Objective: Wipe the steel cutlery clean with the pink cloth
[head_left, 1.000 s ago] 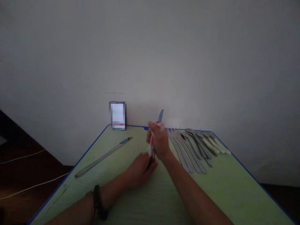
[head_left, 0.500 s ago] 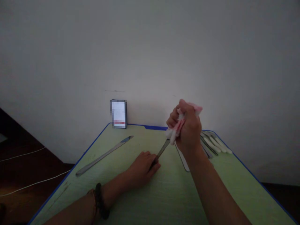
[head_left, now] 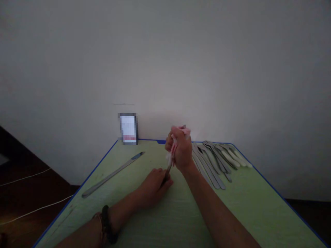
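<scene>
My left hand [head_left: 154, 184] rests on the green table [head_left: 181, 220] and pinches the handle end of a table knife [head_left: 168, 169]. The knife slants up and away from it. My right hand [head_left: 180, 150] is closed around a pink-and-white cloth [head_left: 173, 150] wrapped over the knife's blade; only the blade tip shows above the fist. A dark bracelet sits on my left wrist.
A second long knife [head_left: 113, 174] lies on the table's left side. Several pieces of cutlery [head_left: 214, 160] lie in a row at the back right. A small blurred card [head_left: 128, 128] leans on the white wall. White cables [head_left: 31, 210] cross the dark floor at left.
My right hand with the cloth slid off the blade up to the right, then came back down over the blade. My left hand kept hold of the handle.
</scene>
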{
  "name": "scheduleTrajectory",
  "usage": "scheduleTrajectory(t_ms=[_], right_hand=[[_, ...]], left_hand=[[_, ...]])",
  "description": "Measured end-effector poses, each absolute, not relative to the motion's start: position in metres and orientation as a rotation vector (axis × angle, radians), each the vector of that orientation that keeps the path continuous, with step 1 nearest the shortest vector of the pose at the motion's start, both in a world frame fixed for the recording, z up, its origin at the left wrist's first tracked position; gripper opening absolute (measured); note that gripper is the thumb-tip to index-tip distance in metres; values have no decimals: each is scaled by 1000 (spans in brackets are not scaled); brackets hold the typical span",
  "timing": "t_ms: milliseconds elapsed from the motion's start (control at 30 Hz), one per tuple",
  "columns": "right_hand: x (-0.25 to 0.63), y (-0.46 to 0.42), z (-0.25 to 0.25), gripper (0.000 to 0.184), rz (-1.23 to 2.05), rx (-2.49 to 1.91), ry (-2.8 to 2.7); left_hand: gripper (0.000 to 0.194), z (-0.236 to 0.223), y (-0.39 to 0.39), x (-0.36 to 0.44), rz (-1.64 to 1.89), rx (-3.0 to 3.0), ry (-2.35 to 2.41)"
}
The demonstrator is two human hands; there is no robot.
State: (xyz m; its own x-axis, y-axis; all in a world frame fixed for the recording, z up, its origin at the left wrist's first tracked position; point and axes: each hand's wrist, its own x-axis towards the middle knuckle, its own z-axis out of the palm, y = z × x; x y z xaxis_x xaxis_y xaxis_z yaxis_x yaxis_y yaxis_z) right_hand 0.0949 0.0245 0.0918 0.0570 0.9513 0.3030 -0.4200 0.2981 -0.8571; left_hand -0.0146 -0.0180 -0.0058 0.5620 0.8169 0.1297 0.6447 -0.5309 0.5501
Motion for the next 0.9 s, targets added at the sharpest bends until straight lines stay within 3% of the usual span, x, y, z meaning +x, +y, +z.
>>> scheduleTrajectory(t_ms=[233,433,567,900], right_hand=[[84,32,58,37,1259,-844,-1047],[110,21,116,36,1101,-724,-1015],[123,16,135,40,1161,-567,-907],[84,35,58,40,1274,-728,-939]], left_hand=[[23,-9,-17,-13,545,2275,1218],[21,-1,-18,-14,490,2368,1165],[20,2,-18,-13,423,2406,1167],[25,-7,-16,-13,504,2336,1222]])
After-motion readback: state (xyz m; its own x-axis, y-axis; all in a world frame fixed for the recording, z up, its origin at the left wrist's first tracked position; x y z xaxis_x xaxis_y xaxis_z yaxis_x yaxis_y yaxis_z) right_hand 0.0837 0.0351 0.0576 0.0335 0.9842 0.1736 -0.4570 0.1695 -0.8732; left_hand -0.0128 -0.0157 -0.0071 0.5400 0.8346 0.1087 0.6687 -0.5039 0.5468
